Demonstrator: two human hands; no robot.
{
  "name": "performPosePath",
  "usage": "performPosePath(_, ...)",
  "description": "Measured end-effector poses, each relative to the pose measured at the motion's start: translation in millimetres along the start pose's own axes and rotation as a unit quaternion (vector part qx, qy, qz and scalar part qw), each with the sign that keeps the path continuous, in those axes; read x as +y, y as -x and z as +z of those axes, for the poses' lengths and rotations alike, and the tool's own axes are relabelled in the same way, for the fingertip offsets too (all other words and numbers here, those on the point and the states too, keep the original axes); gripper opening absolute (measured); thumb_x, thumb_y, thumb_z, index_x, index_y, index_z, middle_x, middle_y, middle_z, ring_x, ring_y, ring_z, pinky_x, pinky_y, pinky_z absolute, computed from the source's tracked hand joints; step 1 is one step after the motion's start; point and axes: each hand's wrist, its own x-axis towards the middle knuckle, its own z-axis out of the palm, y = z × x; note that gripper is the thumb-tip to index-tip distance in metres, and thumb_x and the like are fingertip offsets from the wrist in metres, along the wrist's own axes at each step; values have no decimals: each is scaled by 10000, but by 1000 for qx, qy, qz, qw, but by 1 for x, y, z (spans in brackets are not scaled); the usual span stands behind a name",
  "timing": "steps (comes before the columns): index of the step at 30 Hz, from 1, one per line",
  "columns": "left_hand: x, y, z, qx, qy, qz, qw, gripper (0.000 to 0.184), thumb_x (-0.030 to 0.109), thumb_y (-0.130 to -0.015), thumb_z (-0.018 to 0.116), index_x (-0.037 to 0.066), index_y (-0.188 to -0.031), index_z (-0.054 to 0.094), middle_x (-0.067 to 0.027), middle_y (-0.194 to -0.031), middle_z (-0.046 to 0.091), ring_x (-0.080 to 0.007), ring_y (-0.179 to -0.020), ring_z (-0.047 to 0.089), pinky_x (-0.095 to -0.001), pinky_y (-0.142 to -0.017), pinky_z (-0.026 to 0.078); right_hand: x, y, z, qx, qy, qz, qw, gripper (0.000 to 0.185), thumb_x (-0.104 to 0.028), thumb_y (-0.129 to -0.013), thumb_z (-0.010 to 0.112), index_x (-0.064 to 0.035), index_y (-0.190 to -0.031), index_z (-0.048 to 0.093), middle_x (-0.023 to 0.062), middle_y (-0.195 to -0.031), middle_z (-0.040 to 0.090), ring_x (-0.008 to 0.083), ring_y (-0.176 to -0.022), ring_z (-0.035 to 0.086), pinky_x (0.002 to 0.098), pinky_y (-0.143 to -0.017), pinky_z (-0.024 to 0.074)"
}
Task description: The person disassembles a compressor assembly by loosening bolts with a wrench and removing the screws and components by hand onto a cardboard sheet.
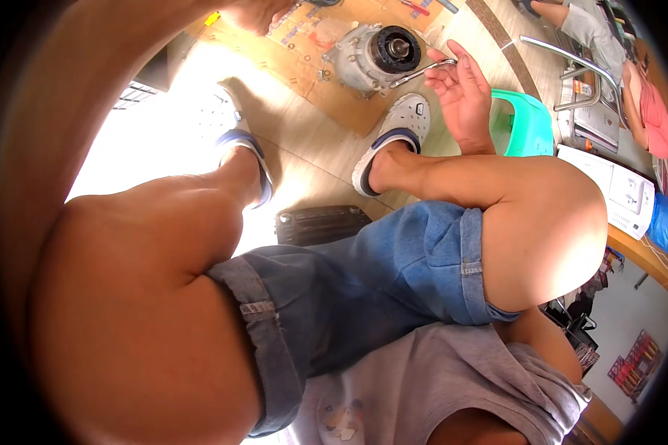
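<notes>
A round grey metal housing (352, 63) with a black ring (395, 49) and a central shaft sits on flattened cardboard (289, 70) on the floor. To its right, my right hand (462, 96) is palm up, with loosely curled fingers around one end of a slim metal wrench (419, 74). The wrench's other end reaches the housing's lower edge; I cannot tell if it sits on a bolt. At the top edge, my left hand (254, 15) hovers over the cardboard, left of the housing. The frame cuts it off, so its grip is hidden.
Small nuts and washers (323, 75) lie on the cardboard. A green plastic stool (533, 126) stands beside my right hand. Between my feet and shorts is a dark case (323, 225). Another person in a pink top (655, 119) is at the upper right, near a metal-framed chair (597, 70).
</notes>
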Motion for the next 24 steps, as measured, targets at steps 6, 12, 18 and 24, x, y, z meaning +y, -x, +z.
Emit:
performPosePath(6,-2,-7,0,-7,-15,-1,1000,366,292,-905,609,123,-1228,645,-120,-1149,684,-318,-1090,639,-444,-925,500,14,-8,-25,-12,-71,64,995,411,-353,-1057,487,14,-1196,612,76,-906,654,141,-667,596,276,-621,495)
performPosePath(12,-4,-12,-6,-16,-36,5,999,376,299,-906,600,134,-1240,645,-113,-1167,680,-319,-1107,633,-450,-935,498,-5,3,-13,-76,228,-36,970,383,-337,-1045,523,13,-1084,672,53,-866,643,105,-685,584,255,-610,486)
performPosePath(18,-13,-29,4,-30,-51,18,998,396,303,-903,598,147,-1265,642,-107,-1171,681,-317,-1107,633,-454,-938,502,7,1,-15,-23,118,-46,992,360,-303,-1047,521,21,-1149,638,127,-1063,692,139,-755,626,287,-696,533)
performPosePath(24,-53,-90,49,-46,-11,19,999,370,301,-890,623,145,-1224,662,-114,-1102,693,-315,-1000,662,-458,-873,521,12,-3,-21,37,-78,46,995,429,-359,-1057,483,22,-1219,596,116,-988,688,156,-711,628,298,-651,521)
